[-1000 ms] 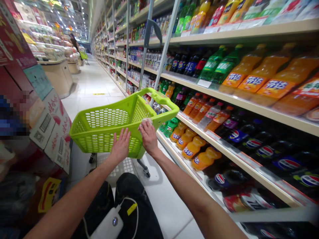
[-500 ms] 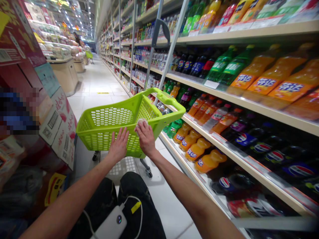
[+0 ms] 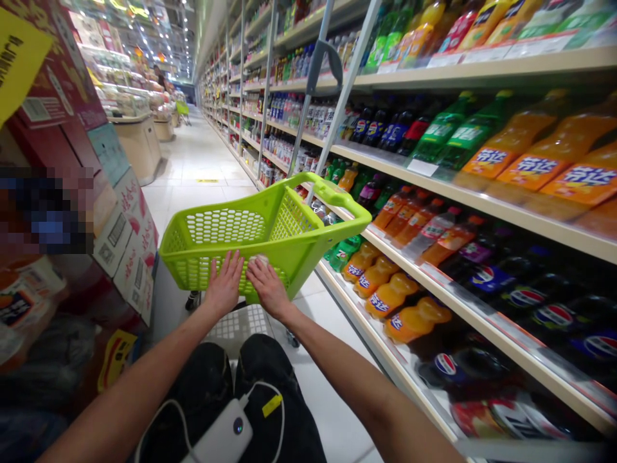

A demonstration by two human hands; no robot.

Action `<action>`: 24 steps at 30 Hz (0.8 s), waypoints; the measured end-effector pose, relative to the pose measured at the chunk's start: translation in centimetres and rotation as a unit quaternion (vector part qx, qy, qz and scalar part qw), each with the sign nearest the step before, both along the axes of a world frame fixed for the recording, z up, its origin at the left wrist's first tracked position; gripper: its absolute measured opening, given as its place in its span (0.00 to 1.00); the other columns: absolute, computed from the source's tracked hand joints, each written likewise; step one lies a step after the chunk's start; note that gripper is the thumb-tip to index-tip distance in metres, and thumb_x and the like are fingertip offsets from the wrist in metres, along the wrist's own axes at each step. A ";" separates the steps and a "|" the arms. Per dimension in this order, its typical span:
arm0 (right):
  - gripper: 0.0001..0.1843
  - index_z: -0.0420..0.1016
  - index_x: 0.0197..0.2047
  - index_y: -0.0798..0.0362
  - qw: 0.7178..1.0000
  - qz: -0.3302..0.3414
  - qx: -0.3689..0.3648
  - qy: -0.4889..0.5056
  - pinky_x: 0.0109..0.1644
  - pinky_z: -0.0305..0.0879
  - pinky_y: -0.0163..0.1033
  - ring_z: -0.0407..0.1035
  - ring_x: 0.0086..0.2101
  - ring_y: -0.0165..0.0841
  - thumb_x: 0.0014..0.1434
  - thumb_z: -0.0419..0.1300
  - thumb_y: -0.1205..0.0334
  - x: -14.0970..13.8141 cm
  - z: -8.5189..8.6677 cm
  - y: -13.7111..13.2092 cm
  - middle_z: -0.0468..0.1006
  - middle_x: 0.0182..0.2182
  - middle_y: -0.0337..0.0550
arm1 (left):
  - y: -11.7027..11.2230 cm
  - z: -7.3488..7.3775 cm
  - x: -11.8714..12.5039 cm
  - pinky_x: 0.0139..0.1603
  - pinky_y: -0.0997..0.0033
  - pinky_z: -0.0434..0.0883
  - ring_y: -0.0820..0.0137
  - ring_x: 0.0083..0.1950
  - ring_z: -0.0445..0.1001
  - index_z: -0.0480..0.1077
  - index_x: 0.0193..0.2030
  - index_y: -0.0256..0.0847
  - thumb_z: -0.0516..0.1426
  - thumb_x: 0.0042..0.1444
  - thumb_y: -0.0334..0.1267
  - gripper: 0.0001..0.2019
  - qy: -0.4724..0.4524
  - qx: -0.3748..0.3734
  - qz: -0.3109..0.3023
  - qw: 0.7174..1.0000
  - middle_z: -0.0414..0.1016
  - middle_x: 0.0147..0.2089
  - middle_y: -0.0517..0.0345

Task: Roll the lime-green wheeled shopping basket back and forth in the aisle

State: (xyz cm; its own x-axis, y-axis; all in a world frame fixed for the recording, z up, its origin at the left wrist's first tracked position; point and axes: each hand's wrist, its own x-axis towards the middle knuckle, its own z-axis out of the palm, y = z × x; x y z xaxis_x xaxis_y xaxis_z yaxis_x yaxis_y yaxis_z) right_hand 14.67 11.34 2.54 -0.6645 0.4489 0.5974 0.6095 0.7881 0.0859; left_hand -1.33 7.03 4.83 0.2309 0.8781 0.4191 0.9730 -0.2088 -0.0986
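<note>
The left hand (image 3: 224, 283) is resting spread on the near wall of the green cart (image 3: 304, 258); just beside, the right hand (image 3: 267, 287) is holding a pale cloth (image 3: 259, 259) there. The cart is standing ahead, long axis running crosswise, handle (image 3: 340, 199) nearer the right hand.

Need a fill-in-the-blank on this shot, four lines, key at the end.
1. The cart is a bright, yellowish ____.
2. Of the left hand and the right hand, only the ____ one has a cloth showing under its fingers.
3. The tag near the white device is ____.
4. The boxes stand on the picture's ____ side, across from the drink shelves.

Missing words: green; right; yellow; left.
</note>
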 end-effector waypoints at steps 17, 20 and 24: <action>0.20 0.65 0.55 0.56 0.999 0.045 -0.018 -0.017 0.62 0.48 0.50 0.44 0.62 0.35 0.59 0.48 0.72 -3.9 -2.0 0.0 0.63 0.57 0.50 | -0.9 -1.4 -2.9 0.65 0.45 0.39 0.60 0.69 0.37 0.47 0.64 0.31 0.45 0.49 0.28 0.32 -0.017 -0.012 0.044 0.999 0.40 0.68 0.49; 0.21 0.64 0.56 0.56 0.998 0.055 0.004 0.003 0.63 0.47 0.49 0.41 0.62 0.35 0.61 0.47 0.71 -4.3 -0.4 -0.6 0.62 0.58 0.48 | -1.2 -1.8 -3.5 0.64 0.45 0.39 0.60 0.69 0.37 0.47 0.64 0.31 0.45 0.49 0.28 0.33 -0.025 -0.012 0.054 0.998 0.40 0.68 0.48; 0.21 0.61 0.58 0.55 0.998 0.034 0.030 0.035 0.64 0.42 0.50 0.37 0.63 0.36 0.62 0.45 0.70 -5.2 2.5 -0.4 0.59 0.59 0.47 | -1.5 -1.8 -4.6 0.64 0.44 0.38 0.59 0.69 0.38 0.47 0.64 0.30 0.46 0.48 0.29 0.33 -0.037 -0.013 0.087 0.995 0.41 0.68 0.47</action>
State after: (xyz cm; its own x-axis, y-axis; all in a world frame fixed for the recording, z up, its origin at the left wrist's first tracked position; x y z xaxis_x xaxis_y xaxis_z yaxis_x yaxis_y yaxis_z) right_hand 9.46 10.99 5.00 -0.6480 0.3664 0.6677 0.5616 0.8220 0.0940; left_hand -5.91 5.55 3.06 0.0435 0.9125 0.4068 0.9990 -0.0382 -0.0212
